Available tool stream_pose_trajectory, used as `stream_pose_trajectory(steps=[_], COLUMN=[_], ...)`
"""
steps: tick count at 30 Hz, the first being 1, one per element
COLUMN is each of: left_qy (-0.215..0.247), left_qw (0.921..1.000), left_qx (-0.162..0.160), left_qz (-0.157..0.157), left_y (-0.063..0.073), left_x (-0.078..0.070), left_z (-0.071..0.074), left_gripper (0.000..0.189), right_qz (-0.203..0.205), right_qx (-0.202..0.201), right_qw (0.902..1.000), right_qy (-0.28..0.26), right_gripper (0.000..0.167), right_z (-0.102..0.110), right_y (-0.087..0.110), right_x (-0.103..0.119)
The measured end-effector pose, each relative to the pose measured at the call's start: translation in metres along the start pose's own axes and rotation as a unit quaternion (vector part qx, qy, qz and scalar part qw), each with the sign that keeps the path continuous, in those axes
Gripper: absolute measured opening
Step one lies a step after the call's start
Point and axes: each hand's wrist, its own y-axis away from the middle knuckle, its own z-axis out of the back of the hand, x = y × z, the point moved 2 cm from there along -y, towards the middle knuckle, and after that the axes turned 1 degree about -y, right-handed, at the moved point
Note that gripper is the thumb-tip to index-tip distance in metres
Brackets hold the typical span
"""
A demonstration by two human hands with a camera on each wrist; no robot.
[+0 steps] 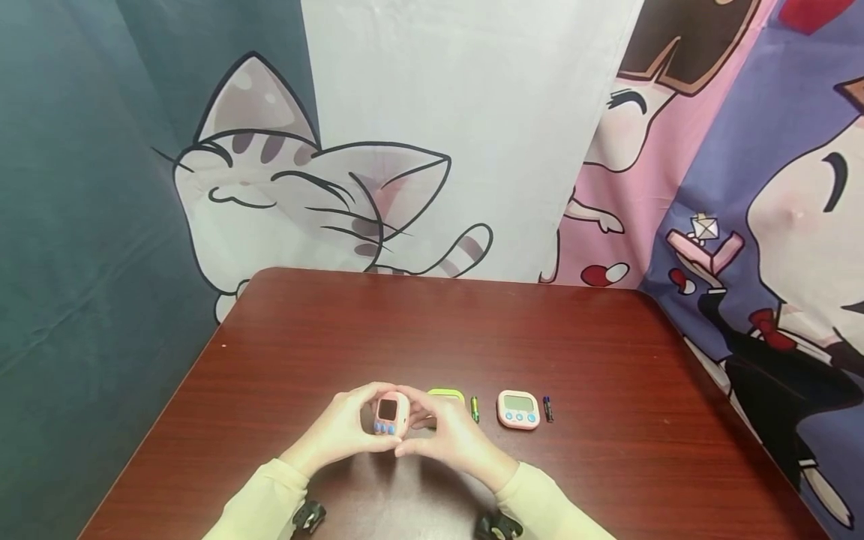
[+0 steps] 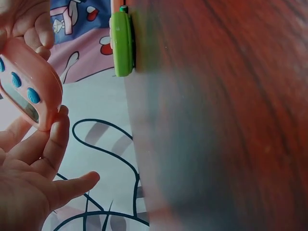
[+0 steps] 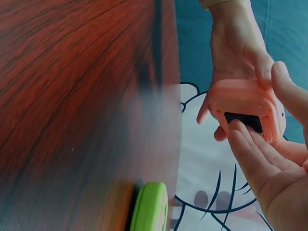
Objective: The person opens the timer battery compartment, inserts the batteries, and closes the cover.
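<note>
Both hands hold a pink digital timer (image 1: 393, 414) up over the near part of the table, its screen and blue buttons turned sideways. The left hand (image 1: 346, 424) grips it at its left edge between fingers and thumb. From the other side the right hand (image 1: 459, 436) holds it, fingertips on the back. That back, with a dark rectangle (image 3: 244, 121) set in it, shows in the right wrist view. Behind the right hand lies a green timer (image 1: 446, 392), partly hidden, with a small green battery (image 1: 475, 409) beside it.
A second pink timer (image 1: 518, 403) lies face up to the right, a dark blue battery (image 1: 548, 409) next to it. The reddish-brown table (image 1: 432, 322) reaches back to cloth hangings (image 1: 472, 112) printed with cartoon figures.
</note>
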Motion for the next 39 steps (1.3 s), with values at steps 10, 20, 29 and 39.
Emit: stream_pose_trajectory(steps=[10, 20, 29, 39], left_qy=[-0.025, -0.013, -0.014, -0.022], left_qw=[0.9996, 0.9994, 0.9988, 0.9980], left_qx=[0.003, 0.022, 0.045, 0.060], left_qz=[-0.010, -0.022, 0.015, 0.004], left_y=[-0.003, -0.005, -0.003, 0.002], left_x=[-0.001, -0.004, -0.005, 0.001], left_z=[0.000, 0.001, 0.007, 0.015], left_gripper=[0.058, 0.064, 0.074, 0.087], right_qz=[-0.040, -0.060, -0.114, -0.135], right_qx=[-0.002, -0.005, 0.000, 0.034], right_qw=[0.9978, 0.9955, 0.9830, 0.9568], right_qy=[-0.053, -0.074, -0.145, -0.255], right_gripper=[0.062, 0.053, 0.058, 0.059], right_z=[0.000, 0.008, 0.005, 0.007], right_y=[-0.001, -0.001, -0.001, -0.001], right_x=[0.000, 0.024, -0.008, -0.013])
